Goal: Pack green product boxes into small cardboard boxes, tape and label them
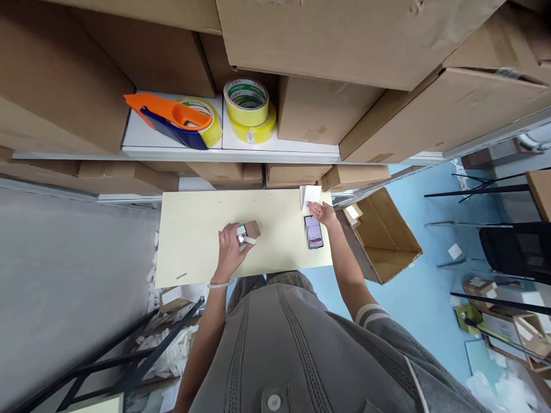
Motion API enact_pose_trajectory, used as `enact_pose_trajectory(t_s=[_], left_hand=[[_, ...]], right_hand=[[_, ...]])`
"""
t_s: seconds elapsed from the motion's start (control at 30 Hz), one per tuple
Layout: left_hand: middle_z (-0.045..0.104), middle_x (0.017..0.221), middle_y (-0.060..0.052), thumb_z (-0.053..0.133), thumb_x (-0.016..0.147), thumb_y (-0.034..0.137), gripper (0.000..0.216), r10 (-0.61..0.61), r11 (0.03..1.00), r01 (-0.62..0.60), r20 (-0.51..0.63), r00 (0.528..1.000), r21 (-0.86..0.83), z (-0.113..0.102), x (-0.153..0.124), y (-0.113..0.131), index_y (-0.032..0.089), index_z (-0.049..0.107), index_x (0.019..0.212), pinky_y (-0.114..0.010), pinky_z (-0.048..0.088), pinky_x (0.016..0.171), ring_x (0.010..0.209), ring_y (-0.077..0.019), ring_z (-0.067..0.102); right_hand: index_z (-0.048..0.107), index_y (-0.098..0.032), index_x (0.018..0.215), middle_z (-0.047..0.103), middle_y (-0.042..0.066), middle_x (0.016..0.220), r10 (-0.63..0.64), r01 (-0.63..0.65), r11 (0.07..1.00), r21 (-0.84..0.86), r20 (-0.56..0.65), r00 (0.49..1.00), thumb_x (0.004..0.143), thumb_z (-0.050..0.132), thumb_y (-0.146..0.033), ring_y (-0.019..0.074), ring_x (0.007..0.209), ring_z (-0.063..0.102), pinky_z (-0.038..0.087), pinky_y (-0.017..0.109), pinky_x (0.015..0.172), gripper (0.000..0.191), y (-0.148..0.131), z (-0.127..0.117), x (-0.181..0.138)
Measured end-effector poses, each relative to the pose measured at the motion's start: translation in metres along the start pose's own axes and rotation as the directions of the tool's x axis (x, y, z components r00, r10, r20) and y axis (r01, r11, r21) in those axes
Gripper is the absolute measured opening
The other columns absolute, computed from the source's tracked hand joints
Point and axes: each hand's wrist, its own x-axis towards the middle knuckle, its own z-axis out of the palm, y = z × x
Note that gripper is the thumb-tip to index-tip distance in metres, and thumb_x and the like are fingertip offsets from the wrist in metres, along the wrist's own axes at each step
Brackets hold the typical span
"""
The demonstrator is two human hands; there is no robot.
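My left hand (230, 248) is closed around a small brown box (248, 232) with a shiny item at its open end, held just above the pale yellow table (193, 241). My right hand (323, 213) lies open with fingers stretched out at the table's right edge. It touches a white sheet of paper (310, 195) and sits just above a phone (314, 232) with a lit screen.
A shelf (172, 150) behind the table carries an orange tape dispenser (176, 117), stacked yellow tape rolls (248, 109) and several cardboard boxes. An open carton (383, 241) stands on the blue floor at right. A black chair (516, 246) is further right. White scraps litter the floor at left.
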Motion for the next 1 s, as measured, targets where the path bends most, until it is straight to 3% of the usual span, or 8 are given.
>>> enact_pose_trajectory(t_s=[0.17, 0.37, 0.47, 0.67, 1.0], left_hand=[[0.047, 0.128, -0.018, 0.057, 0.083, 0.052, 0.066, 0.013, 1.000, -0.013, 0.008, 1.000, -0.018, -0.001, -0.001, -0.002, 0.017, 0.035, 0.135, -0.055, 0.028, 0.106, 0.128, -0.0344, 0.038], [0.047, 0.130, -0.019, 0.056, 0.084, 0.047, 0.061, 0.029, 1.000, -0.029, 0.024, 0.999, 0.006, -0.003, -0.001, -0.002, 0.017, 0.035, 0.134, -0.057, 0.028, 0.104, 0.127, -0.0350, 0.038], [0.047, 0.130, -0.020, 0.054, 0.086, 0.045, 0.060, 0.020, 1.000, -0.021, 0.018, 1.000, 0.020, -0.003, -0.003, 0.000, 0.016, 0.035, 0.134, -0.058, 0.027, 0.104, 0.128, -0.0362, 0.037], [0.045, 0.131, -0.021, 0.053, 0.086, 0.041, 0.059, 0.056, 0.998, -0.056, 0.012, 0.998, -0.035, -0.002, -0.004, -0.003, 0.015, 0.033, 0.135, -0.058, 0.026, 0.105, 0.129, -0.0358, 0.035], [0.045, 0.132, -0.017, 0.054, 0.088, 0.033, 0.053, 0.098, 0.959, -0.103, -0.033, 0.995, -0.264, -0.005, -0.010, -0.015, 0.018, 0.035, 0.135, -0.047, 0.039, 0.102, 0.127, -0.0295, 0.039]], right_hand=[[0.055, -0.019, 0.091, 0.072, 0.009, 0.098, -0.080, 0.080, 0.997, 0.000, 0.070, 0.994, 0.096, 0.037, -0.027, 0.0151, 0.088, 0.070, 0.055, 0.027, 0.078, 0.021, 0.017, 0.021, -0.039], [0.061, -0.020, 0.100, 0.074, 0.005, 0.096, -0.124, 0.184, 0.961, -0.205, 0.276, 0.953, 0.089, 0.046, -0.031, 0.0147, 0.085, 0.069, 0.052, 0.028, 0.080, 0.021, 0.085, 0.073, -0.113], [0.063, -0.021, 0.094, 0.073, 0.004, 0.095, -0.113, 0.216, 0.917, -0.336, 0.300, 0.947, 0.083, 0.055, -0.030, 0.0143, 0.084, 0.067, 0.050, 0.026, 0.076, 0.016, 0.117, 0.105, -0.138], [0.059, -0.023, 0.088, 0.071, 0.000, 0.088, -0.125, 0.242, 0.884, -0.401, 0.296, 0.947, 0.081, 0.060, -0.030, 0.0137, 0.080, 0.065, 0.048, 0.024, 0.068, 0.009, 0.148, 0.145, -0.157], [0.051, -0.023, 0.085, 0.068, -0.001, 0.080, -0.218, 0.339, 0.815, -0.471, 0.292, 0.931, 0.082, 0.058, -0.037, 0.0124, 0.071, 0.065, 0.045, 0.022, 0.062, 0.016, 0.163, 0.159, -0.167]])
